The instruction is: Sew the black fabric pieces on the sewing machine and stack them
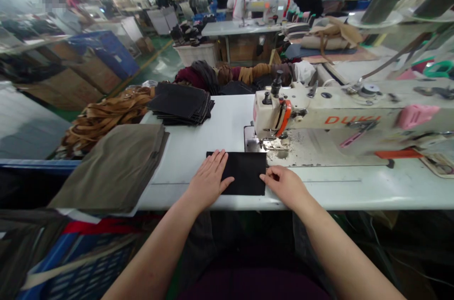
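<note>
A black rectangular fabric piece point(246, 174) lies flat on the white sewing table, just in front of the needle area of a sewing machine point(271, 115). My left hand point(210, 177) rests palm down across its left side, fingers stretched out and thumb apart. At the right edge of the piece, my right hand point(283, 181) pinches the border between thumb and curled fingers. The machine's presser foot point(264, 143) stands just beyond the far edge of the piece. Whether the piece has more than one layer, I cannot tell.
A stack of black pieces point(182, 103) sits at the table's back left. Olive-brown fabric point(117, 167) is piled at the left edge, with tan straps point(106, 115) behind it. A blue crate point(88, 262) stands below left. Other people work farther back.
</note>
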Demonstrator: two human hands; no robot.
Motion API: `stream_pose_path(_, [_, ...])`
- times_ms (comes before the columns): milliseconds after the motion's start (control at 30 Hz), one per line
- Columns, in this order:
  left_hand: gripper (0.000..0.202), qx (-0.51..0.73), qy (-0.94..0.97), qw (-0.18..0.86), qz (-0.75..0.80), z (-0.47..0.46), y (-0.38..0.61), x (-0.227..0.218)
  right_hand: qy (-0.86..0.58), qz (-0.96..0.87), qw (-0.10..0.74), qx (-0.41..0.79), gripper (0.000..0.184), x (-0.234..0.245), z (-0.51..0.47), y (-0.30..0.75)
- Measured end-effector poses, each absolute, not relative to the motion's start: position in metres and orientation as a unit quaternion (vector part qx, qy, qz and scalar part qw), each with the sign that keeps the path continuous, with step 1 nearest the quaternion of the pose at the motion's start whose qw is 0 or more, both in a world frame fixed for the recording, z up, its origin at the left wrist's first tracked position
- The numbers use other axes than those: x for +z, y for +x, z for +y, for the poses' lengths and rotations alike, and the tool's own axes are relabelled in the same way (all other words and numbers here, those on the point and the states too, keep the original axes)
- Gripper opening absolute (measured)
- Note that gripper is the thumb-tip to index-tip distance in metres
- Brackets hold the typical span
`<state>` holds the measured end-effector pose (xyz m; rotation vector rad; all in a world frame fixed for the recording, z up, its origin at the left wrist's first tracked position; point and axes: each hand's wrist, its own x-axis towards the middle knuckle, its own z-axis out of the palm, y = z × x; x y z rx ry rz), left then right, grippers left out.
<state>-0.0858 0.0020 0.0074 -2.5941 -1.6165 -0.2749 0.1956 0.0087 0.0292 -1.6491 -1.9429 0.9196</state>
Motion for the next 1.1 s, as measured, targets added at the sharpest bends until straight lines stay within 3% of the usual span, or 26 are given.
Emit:
stream_pose_path(467, [0.074,-0.086,-0.846,0.035,-0.526,0.003,-0.086,0.007,-0.612,-0.702,0.184,0.312,0.028,0.033,0.006,0.194])
stream_pose_path(733, [0.072,-0.082,-0.843,0.034,-0.531,0.003,-0.085,0.013,-0.634,-0.711,0.182,0.245,0.023,0.031,-0.003,0.187])
stream_pose_path(933, [0.047,-0.121,-0.857,0.067,-0.496,0.007,-0.051,0.031,-0.643,-0.716,0.190,0.195,0.019,0.030,-0.010,0.185])
stream_pose_path(1100, [0.045,-0.126,-0.917,0.029,-0.378,0.019,-0.013,0.031,-0.650,-0.725,0.187,0.132,0.024,0.029,-0.016,0.186])
